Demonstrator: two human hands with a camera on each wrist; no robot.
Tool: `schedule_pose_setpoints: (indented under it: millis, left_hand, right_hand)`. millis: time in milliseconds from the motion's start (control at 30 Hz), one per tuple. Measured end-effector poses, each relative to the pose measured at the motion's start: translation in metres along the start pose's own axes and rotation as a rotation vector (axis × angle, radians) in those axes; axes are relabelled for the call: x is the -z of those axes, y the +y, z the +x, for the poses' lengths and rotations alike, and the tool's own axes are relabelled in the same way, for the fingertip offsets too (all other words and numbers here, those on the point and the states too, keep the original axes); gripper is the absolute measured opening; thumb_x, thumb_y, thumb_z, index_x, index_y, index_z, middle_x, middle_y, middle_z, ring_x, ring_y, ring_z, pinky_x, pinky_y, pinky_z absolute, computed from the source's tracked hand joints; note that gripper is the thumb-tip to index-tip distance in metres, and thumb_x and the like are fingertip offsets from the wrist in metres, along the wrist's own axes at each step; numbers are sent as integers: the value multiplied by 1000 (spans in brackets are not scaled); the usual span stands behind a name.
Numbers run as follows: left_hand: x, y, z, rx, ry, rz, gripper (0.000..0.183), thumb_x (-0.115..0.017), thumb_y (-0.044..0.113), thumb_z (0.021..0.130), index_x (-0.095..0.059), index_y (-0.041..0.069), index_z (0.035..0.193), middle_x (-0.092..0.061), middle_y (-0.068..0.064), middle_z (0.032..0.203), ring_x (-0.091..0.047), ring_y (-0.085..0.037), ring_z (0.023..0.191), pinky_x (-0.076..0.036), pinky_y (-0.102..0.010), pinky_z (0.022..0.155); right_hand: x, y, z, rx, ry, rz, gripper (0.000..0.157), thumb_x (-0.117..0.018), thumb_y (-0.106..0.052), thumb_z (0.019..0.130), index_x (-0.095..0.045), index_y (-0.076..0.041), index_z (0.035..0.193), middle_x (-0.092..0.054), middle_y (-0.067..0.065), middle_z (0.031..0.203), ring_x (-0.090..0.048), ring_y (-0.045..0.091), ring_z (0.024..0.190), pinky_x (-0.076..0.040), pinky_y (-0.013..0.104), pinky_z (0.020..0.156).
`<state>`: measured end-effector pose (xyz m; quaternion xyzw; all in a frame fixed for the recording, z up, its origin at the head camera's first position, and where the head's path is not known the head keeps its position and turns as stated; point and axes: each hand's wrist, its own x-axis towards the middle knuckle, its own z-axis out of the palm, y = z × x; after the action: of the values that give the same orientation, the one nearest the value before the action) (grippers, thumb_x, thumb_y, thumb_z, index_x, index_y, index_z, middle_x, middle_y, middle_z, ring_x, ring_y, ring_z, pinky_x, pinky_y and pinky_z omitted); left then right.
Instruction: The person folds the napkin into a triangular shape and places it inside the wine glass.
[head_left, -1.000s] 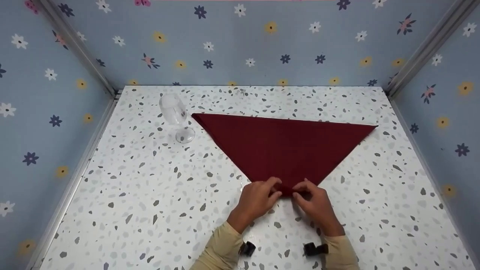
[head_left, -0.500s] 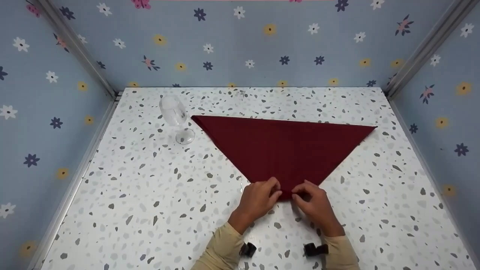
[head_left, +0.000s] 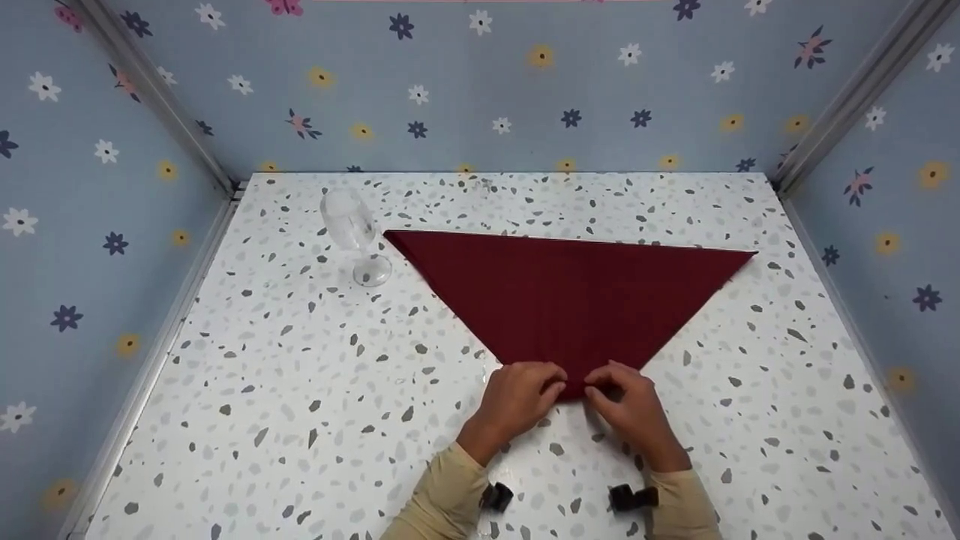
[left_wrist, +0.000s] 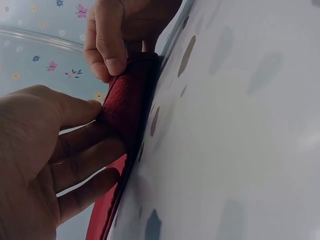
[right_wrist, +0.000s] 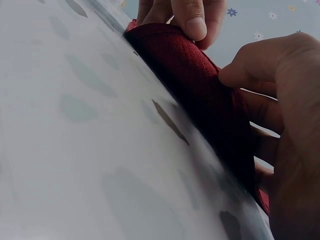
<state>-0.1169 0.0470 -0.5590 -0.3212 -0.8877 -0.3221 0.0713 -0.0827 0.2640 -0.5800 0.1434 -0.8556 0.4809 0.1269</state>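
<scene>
A dark red cloth napkin [head_left: 577, 300] lies folded in a triangle-like shape, its long straight edge at the back and its narrow end toward the person. At that near end the cloth is turned over into a small rolled fold, seen close up in the left wrist view as a red roll [left_wrist: 125, 102]. My left hand [head_left: 517, 397] pinches the fold's left side between thumb and fingers. On its right side my right hand [head_left: 630, 401] pinches the same fold, thumb toward me. Only a short stretch of the fold shows between the hands.
A clear stemmed glass [head_left: 349, 221] stands left of the napkin's far left corner. The speckled white table [head_left: 300, 420] is bounded by blue flowered panels [head_left: 480, 90] at the back and both sides, with metal posts at the corners.
The fold at the near end sits slightly closer to the person than a second ago. My left fingers have lowered a little over it; my right hand stays nearly still.
</scene>
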Motion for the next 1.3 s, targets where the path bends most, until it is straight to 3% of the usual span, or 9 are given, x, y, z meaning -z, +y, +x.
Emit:
schedule_pose_setpoints:
  millis: [200, 300, 667, 933, 1133, 1300]
  left_hand:
    - [0, -1, -1, 19, -50, 12, 17, -74, 27, 93, -75, 19, 108, -73, 7, 99, -68, -8, 87, -54, -27, 71]
    - [0, -1, 0, 16, -60, 14, 20, -76, 26, 91, -75, 19, 111, -72, 7, 101, -68, -9, 91, -54, -27, 74]
    - [2, -4, -2, -27, -109, 13, 39, -80, 27, 88, -70, 18, 125, -72, 3, 110, -67, -13, 101, -52, -29, 88]
    - [3, -5, -1, -18, -87, -46, 31, -75, 23, 92, -72, 22, 123, -72, 5, 108, -68, -11, 98, -54, -30, 84]
    - [5, -7, 2, -34, -54, -72, 26, -74, 21, 93, -75, 23, 119, -71, 5, 98, -67, -11, 86, -54, -30, 75]
    - [6, -10, 7, -25, -29, -96, 25, -74, 19, 93, -75, 22, 118, -70, 4, 95, -65, -11, 83, -53, -29, 73]
  right_hand:
    - [1, -1, -1, -14, -13, -20, 14, -75, 1, 87, -73, -9, 96, -69, -8, 91, -65, 12, 85, -51, 23, 77]
    - [2, -2, -2, -20, -8, -23, 13, -75, 1, 88, -72, -8, 97, -70, -6, 92, -66, 11, 85, -53, 26, 75]
    - [1, -2, -3, -38, 40, 9, 13, -75, 0, 88, -72, -8, 98, -71, -6, 92, -66, 12, 83, -52, 24, 72]
    - [2, -7, -1, -39, 82, -3, 20, -77, 2, 86, -74, -14, 97, -71, -7, 94, -67, 13, 89, -52, 23, 77]
    - [4, -5, -3, -107, 74, 25, 17, -75, -4, 89, -73, -11, 105, -71, -8, 101, -66, 14, 97, -48, 18, 84]
    - [6, -3, -3, -148, 98, -11, 27, -70, 4, 85, -72, -7, 110, -71, -2, 103, -64, 15, 96, -46, 17, 82]
